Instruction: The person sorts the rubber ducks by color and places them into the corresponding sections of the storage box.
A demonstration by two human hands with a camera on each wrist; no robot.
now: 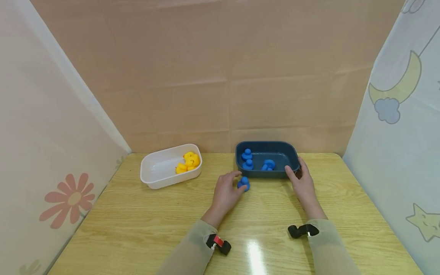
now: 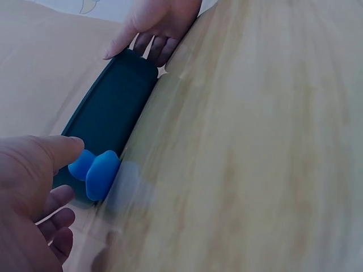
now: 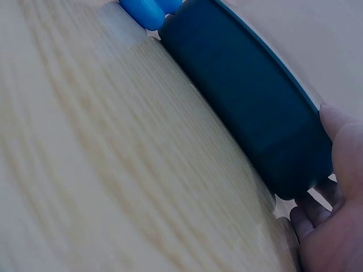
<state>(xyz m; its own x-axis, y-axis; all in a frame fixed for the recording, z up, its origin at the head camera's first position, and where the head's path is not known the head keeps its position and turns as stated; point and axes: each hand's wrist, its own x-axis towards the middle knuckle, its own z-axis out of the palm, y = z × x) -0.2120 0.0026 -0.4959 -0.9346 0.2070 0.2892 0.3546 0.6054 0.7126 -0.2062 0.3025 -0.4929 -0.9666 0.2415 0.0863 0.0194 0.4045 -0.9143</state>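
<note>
In front of the dark blue tray (image 1: 271, 173), a small blue toy (image 1: 244, 183) with a round top and wider base stands on the table. My left hand (image 1: 225, 192) is around its left side, thumb and fingers spread apart; in the left wrist view the thumb tip overlaps the toy's edge (image 2: 102, 174). With thumb at the rim and fingers round the outside, my right hand (image 1: 304, 186) grips the tray's right end. Inside the tray lie several similar blue toys (image 1: 247, 164), two at its left end and more near the middle.
A white tray (image 1: 151, 183) stands on the wooden table (image 1: 154, 229) to the left, holding several yellow toy ducks (image 1: 191, 161) at its right end. A tan cloth (image 1: 178, 76) hangs behind the trays, and printed cloths close off both sides.
</note>
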